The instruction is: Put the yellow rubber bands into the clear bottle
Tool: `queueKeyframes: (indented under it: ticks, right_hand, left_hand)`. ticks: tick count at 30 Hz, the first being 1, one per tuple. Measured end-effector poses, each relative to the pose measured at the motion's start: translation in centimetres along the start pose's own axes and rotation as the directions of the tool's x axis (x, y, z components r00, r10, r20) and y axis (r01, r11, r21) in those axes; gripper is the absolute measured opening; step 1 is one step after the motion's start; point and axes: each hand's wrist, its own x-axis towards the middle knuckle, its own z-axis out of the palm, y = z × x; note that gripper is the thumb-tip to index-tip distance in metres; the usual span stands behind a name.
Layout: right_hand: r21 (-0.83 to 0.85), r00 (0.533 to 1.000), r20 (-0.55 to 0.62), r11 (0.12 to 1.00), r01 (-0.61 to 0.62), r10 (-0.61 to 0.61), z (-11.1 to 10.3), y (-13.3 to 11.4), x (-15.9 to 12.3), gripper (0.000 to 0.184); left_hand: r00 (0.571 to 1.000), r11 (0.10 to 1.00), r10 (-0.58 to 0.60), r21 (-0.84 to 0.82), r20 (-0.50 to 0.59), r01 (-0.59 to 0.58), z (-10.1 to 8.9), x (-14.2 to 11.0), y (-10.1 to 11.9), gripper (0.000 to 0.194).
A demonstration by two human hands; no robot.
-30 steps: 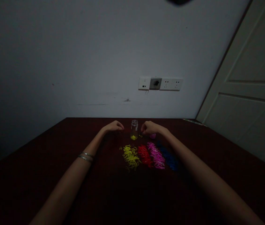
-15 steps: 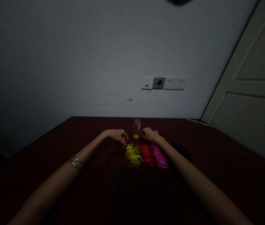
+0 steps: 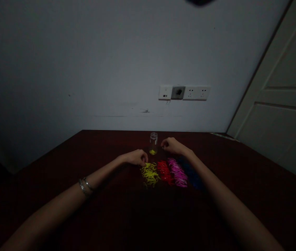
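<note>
Pretty gloomy room, bare pale wall (image 3: pixel 111 69) out at 12 o'clock and a dark red tabletop (image 3: pixel 116 216) under everything. Taking the glass jar (image 3: pixel 153 140) as the middle of the clock: upright, with a few yellow loops (image 3: pixel 152 152) down at the bottom. Yellow pile (image 3: pixel 151 175) at 6 o'clock, red pile (image 3: pixel 164 172) at 5, pink pile (image 3: pixel 178 173) between 5 and 4, and a murky blue pile (image 3: pixel 191 171) at 4. Big change just now: left hand (image 3: pixel 137 157) down from the jar's 9 o'clock side to the 11 o'clock edge of the yellow pile, fingertips right at it, though can't tell pinching from just touching. Right hand (image 3: pixel 172 145) a bit further off the jar than half a second ago, near it at 3 o'clock, thumb and fingers curled inward, can't tell about anything held. Meaning, at a guess: yellow as the only colour being worked right now, with red, pink and blue left alone.
</note>
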Motion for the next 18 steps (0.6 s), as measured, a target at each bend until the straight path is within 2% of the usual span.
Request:
queueKeyframes:
  ticks: [6, 10, 14, 18]
  right_hand:
    - [0.058, 0.998, -0.046, 0.998, 0.038, -0.036, -3.1, -0.3, -0.9, 0.030]
    - [0.102, 0.999, -0.041, 0.995, 0.006, -0.002, -4.2, -1.0, -1.5, 0.030]
    - [0.104, 0.999, -0.031, 0.995, -0.005, 0.008, -4.9, -1.3, -1.9, 0.030]
    - [0.116, 0.998, -0.051, 0.993, 0.032, -0.026, -5.3, -1.1, -2.1, 0.029]
  left_hand:
    - [1.000, 1.000, 0.012, 0.027, -0.019, -0.011, 0.3, 0.2, -0.2, 0.017]
    - [0.999, 0.999, 0.021, -0.032, -0.041, -0.022, 0.0, 0.1, -0.5, 0.017]
    - [0.997, 0.994, 0.044, -0.096, -0.066, -0.050, -1.9, -0.4, 0.2, 0.018]
    - [0.980, 0.980, 0.066, -0.173, -0.189, -0.099, -5.4, -0.6, 1.6, 0.020]
